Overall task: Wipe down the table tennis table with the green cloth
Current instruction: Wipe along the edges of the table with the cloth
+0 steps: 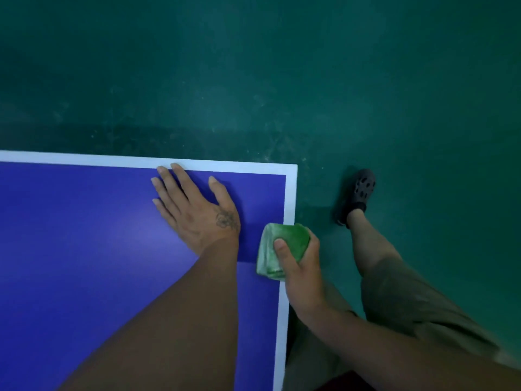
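Observation:
A corner of the blue table tennis table [84, 235] with white border lines fills the lower left. My left hand [197, 210] rests flat on the blue surface near the far edge, fingers spread and straight. My right hand [301, 266] grips the folded green cloth [282, 244] at the table's right edge, thumb on top of the cloth. The cloth overlaps the white side line just below the corner.
The dark green floor [282, 80] surrounds the table on the far and right sides. My right leg in beige shorts and a dark perforated clog [361, 190] stand on the floor just right of the table corner.

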Action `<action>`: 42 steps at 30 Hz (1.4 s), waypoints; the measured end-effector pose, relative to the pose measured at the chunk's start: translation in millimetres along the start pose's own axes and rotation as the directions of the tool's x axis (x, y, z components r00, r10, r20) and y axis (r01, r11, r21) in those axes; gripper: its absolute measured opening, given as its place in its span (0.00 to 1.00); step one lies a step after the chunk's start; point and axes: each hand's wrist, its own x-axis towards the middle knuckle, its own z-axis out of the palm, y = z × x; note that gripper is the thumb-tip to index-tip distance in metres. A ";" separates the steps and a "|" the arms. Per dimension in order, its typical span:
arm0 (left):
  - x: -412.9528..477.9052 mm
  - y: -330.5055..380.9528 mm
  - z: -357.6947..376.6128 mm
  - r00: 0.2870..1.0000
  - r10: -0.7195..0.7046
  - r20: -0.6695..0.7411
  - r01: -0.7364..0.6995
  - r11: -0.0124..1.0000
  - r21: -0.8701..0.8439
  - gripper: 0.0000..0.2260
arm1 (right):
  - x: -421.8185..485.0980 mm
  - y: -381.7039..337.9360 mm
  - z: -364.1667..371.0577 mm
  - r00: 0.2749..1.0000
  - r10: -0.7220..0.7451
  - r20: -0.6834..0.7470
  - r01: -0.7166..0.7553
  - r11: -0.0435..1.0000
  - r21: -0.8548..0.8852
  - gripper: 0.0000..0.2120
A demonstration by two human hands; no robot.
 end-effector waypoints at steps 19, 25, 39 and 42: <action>-0.5 5.9 -5.8 0.982 -0.186 -0.015 0.185 0.981 -0.048 0.24 | 121.6 -137.0 -24.9 0.935 -0.005 0.355 0.117 0.948 -0.296 0.39; 5.3 12.0 -9.2 0.731 -0.680 -0.058 0.682 0.729 0.047 0.32 | 164.8 -195.9 -30.0 0.724 0.204 0.659 0.396 0.659 -0.639 0.38; 9.1 14.4 -6.6 0.737 -0.674 -0.045 0.675 0.731 0.098 0.29 | 157.3 -234.1 99.6 0.521 0.457 0.721 0.678 0.293 -0.675 0.39; 10.3 13.8 -6.9 0.729 -0.684 -0.039 0.684 0.723 0.101 0.29 | 154.8 -238.3 108.3 0.509 0.472 0.720 0.667 0.312 -0.677 0.37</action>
